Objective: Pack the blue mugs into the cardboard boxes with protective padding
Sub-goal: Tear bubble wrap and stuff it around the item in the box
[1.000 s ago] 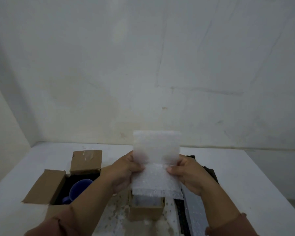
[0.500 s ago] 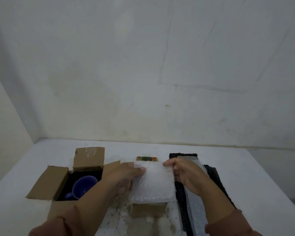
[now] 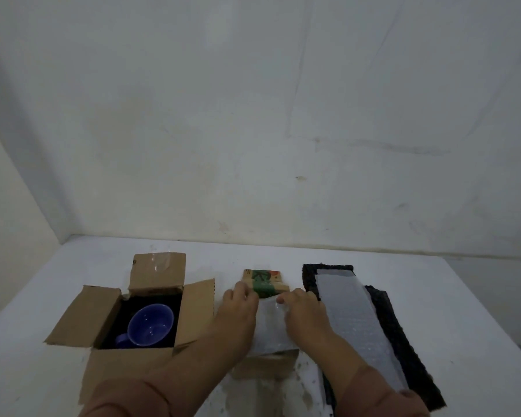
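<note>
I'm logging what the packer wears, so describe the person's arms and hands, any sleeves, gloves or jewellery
Both hands are bare: no gloves, and no rings or watch show on the left hand or the right hand. The forearms are uncovered too. Each arm has a plain reddish-brown sleeve, pushed up toward the elbow, seen at the bottom edge on the left sleeve and the right sleeve. No markings show on the fabric.

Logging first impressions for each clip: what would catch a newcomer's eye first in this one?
Most striking is the blue mug lying in the open cardboard box at the left of the white table. In the middle, the left hand and right hand press a bubble wrap sheet onto a smaller box. To the right, a long bubble wrap strip lies on black foam.
</note>
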